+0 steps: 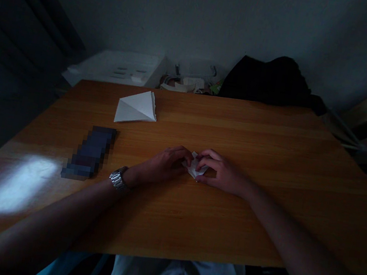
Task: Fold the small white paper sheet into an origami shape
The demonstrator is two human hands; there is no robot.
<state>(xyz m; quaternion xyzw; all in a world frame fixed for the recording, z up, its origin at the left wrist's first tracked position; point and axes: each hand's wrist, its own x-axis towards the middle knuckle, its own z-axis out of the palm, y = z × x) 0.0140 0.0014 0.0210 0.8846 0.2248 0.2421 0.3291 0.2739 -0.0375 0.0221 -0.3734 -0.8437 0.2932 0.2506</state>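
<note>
A small piece of folded white paper (195,167) lies on the wooden table, between my two hands. From the left, my left hand (171,163) pinches its edge with bent fingers, the thumb partly hidden. On the other side my right hand (221,171) grips the paper, with curled fingertips on top and the thumb along its near edge. Part of the paper is covered by the fingers, so its full folded shape cannot be made out. A metal-band watch (119,178) sits on my left wrist.
A larger folded white sheet (136,107) lies at the back left of the table (163,218). Nearer stands a pixelated dark flat object (92,151). Behind the table are a white plastic bin (125,65), assorted clutter (192,83) and black cloth (269,81) against the wall.
</note>
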